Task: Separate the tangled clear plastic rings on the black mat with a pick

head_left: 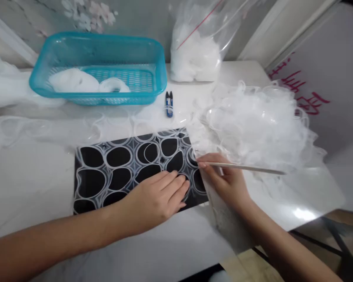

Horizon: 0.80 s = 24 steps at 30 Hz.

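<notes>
A black board (91,183) lies on the table under a clear sheet patterned with whitish rings. My left hand (161,192) rests palm down on its right half, fingers stretched out and pressed against the sheet. At the board's right edge, my right hand (226,180) pinches a thin, pale, flat stick (253,169) between thumb and fingers. The stick points away to the right, and its exact kind cannot be made out. A clear strip of film runs down beneath the right hand. One loose-looking ring (151,152) shows near the board's top middle.
Behind the board stands a blue plastic basket (97,95) with white round pieces in it. Blue thread snips (169,105) lie beside it. A clear bag (195,55) of white pieces leans at the wall. Clear ring-cut scraps (261,121) pile up on the right.
</notes>
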Each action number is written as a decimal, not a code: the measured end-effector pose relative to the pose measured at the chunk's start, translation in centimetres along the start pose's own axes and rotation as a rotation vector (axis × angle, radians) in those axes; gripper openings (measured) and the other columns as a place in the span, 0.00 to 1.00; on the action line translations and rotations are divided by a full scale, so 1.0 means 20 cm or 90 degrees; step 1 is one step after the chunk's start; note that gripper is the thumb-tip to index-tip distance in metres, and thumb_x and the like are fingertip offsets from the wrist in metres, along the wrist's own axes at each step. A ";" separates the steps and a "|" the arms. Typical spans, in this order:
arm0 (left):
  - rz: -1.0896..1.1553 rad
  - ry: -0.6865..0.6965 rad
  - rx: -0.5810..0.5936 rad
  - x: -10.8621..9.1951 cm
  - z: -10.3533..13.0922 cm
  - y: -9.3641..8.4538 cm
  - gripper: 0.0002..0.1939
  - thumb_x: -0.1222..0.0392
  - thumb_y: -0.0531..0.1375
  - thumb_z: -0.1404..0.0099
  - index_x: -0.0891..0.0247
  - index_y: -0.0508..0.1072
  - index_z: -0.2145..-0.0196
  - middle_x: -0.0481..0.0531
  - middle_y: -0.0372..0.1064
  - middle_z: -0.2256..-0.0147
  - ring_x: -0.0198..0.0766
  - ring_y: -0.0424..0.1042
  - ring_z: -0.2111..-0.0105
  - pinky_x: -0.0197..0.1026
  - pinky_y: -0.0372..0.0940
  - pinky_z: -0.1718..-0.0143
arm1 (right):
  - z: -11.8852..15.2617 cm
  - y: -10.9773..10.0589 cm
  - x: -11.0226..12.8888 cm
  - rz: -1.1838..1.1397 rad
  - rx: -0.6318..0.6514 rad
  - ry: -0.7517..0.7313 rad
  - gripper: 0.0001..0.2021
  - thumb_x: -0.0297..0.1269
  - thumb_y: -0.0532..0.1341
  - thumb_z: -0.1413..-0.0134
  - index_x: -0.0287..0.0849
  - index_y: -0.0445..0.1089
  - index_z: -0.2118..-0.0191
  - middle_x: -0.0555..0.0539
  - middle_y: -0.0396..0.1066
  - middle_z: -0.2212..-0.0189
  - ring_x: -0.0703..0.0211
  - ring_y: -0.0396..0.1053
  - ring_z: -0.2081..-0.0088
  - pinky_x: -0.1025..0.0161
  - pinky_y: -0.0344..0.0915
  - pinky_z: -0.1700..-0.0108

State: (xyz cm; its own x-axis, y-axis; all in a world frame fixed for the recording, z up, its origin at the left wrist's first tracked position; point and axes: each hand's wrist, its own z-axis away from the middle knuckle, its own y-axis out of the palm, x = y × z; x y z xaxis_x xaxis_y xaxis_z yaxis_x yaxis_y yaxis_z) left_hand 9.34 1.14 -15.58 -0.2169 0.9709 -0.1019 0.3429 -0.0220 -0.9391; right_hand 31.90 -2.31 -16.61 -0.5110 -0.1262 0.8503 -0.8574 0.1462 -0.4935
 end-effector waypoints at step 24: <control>0.045 -0.065 0.177 -0.01 -0.09 0.14 0.38 0.38 0.52 0.32 0.80 0.66 0.43 0.72 0.62 0.41 0.54 0.62 0.40 0.50 0.51 0.37 | 0.07 0.05 -0.10 0.345 0.012 -0.262 0.11 0.33 0.54 0.36 0.45 0.73 0.55 0.44 0.77 0.56 0.49 0.72 0.50 0.54 0.70 0.52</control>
State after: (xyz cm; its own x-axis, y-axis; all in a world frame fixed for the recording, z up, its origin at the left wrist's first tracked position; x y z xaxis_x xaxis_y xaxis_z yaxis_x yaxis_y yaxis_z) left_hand 11.89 1.33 -17.59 -0.2972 0.9358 -0.1896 0.1007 -0.1668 -0.9808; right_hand 32.06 -3.31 -19.10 -0.8475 -0.4030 0.3453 -0.4725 0.2767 -0.8368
